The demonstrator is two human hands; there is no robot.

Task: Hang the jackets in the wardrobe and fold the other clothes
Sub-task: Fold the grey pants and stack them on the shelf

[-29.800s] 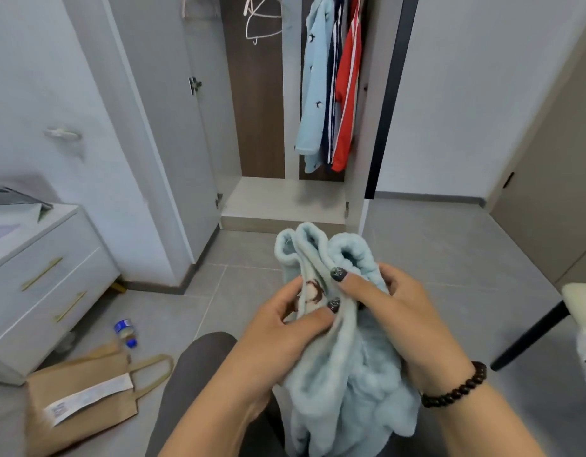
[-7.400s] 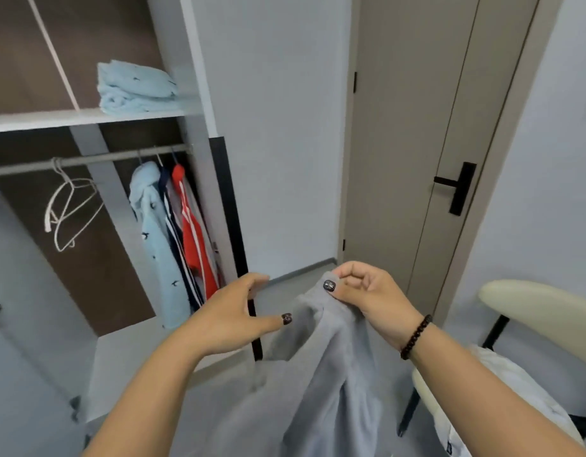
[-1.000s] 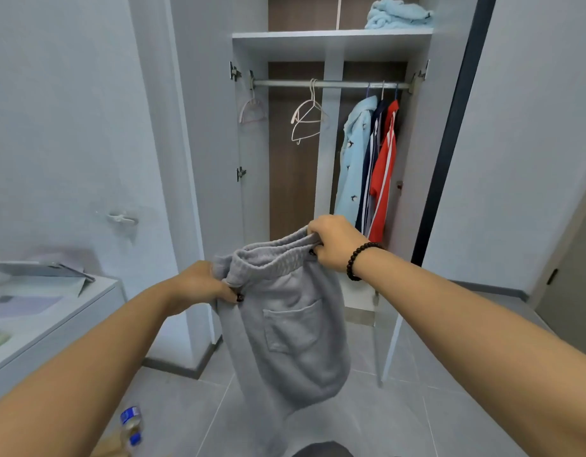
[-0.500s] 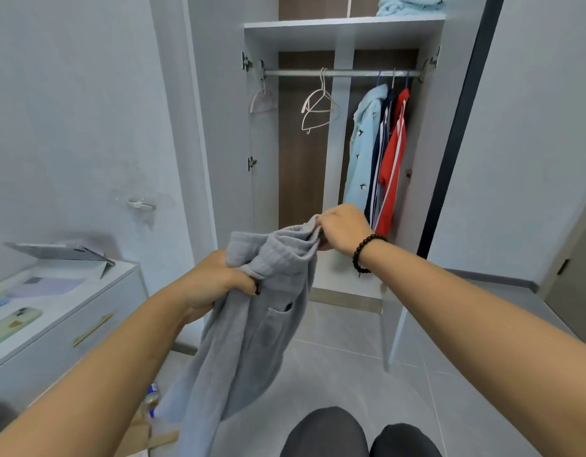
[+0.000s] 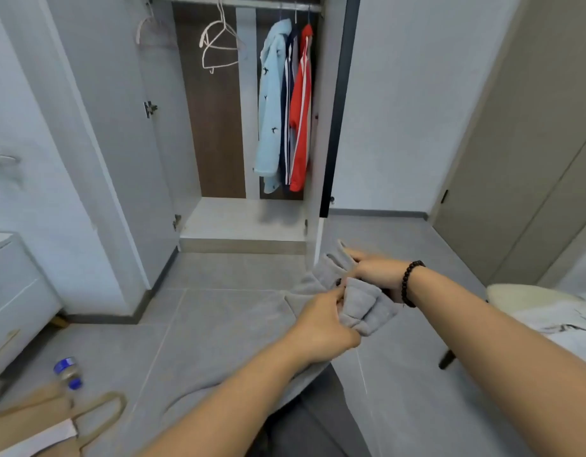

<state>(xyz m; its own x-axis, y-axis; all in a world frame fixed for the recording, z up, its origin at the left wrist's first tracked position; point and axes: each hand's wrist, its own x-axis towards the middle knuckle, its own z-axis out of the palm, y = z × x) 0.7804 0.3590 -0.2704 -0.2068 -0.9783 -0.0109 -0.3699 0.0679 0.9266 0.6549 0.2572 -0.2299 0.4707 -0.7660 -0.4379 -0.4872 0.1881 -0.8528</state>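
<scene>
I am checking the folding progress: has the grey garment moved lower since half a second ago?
Yes. The grey garment has dropped against the wardrobe: it is bunched below its floor edge.

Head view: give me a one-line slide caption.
Both hands, left and right, grip grey trousers before an open wardrobe.

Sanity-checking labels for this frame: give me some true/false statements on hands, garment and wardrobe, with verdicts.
1. Both hands grip the grey trousers. True: left hand and right hand hold the bunched fabric.
2. The red jacket lies on the floor. False: it hangs on the wardrobe rail.
3. Empty hangers hang left of the jackets. True.
4. The light blue jacket hangs right of the red one. False: it hangs to its left.
5. A beaded bracelet is on the left wrist. False: right wrist.
</scene>
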